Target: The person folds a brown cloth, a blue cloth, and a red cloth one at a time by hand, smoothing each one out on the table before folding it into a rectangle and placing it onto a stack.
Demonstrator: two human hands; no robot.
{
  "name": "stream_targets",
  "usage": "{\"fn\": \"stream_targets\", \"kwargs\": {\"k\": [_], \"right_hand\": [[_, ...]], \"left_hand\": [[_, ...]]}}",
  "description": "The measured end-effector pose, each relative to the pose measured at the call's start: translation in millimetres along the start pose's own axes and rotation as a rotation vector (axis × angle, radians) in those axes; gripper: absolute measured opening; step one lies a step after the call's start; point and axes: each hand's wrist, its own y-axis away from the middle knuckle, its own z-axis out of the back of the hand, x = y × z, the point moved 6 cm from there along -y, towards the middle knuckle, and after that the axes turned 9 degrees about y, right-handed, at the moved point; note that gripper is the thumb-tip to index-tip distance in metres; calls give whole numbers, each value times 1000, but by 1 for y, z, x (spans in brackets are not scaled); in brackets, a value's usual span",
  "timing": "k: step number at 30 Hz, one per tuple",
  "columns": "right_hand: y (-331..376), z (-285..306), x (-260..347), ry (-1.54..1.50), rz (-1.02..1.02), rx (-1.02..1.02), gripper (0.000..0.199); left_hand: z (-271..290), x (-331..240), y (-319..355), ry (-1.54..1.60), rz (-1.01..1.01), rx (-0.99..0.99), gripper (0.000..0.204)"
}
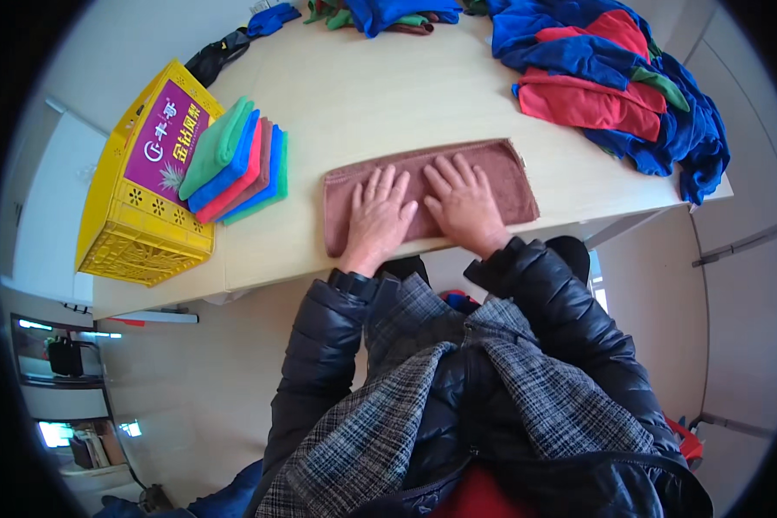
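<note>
A brown cloth towel, folded into a long rectangle, lies along the table's near edge in front of me. My left hand rests flat on its left half, fingers pointing away from me. On the right half, my right hand is pressed flat too, its fingers slightly spread. Neither hand grips anything. The two hands are a small gap apart, with brown cloth showing between them. To the left stands a stack of folded towels in green, blue, red and brown, leaning against a crate.
A yellow plastic crate with a purple label stands at the table's left edge. Loose blue, red and green cloths are heaped at the right, some hanging over the edge. More cloths lie at the far side. A black bag-like item sits behind the crate.
</note>
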Motion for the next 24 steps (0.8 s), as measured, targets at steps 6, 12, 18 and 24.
{"fn": "stream_targets", "kwargs": {"k": [6, 12, 18, 24], "right_hand": [[2, 7, -59, 102, -127, -12, 56], [14, 5, -89, 119, -196, 32, 56], [7, 30, -59, 175, -131, 16, 55], [-14, 6, 7, 16, -22, 17, 55]], "left_hand": [[17, 52, 9, -79, 164, -20, 63], [40, 84, 24, -28, 225, -166, 63], [48, 92, 29, 19, 512, -243, 40], [37, 122, 23, 536, 495, -291, 34]]}}
